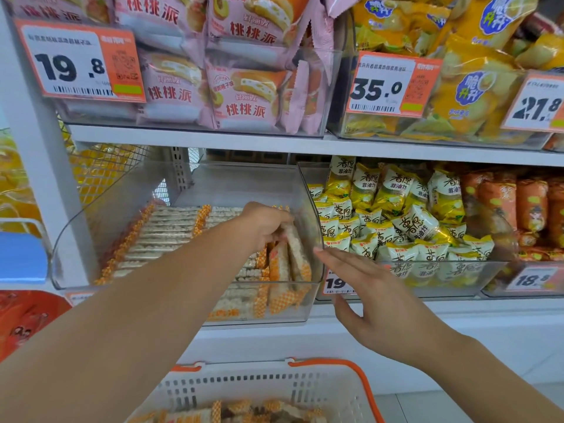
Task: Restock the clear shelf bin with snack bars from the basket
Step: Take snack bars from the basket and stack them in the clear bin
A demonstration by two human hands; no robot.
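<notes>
bin (306,190) back half free, top open

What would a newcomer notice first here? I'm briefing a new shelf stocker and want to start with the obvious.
First, the left hand reaching into the clear shelf bin at centre, gripping snack bars stood on end at its right side beside flat rows. Next, the right hand, open, fingertips at the bin's right front corner. Then the big orange price tag upper left, and the basket below, holding more bars.

basket (305,383) cut off below; price tag (335,282) half hidden

clear bin (308,190) part-filled, orange-ended bars (171,230) flat
</notes>
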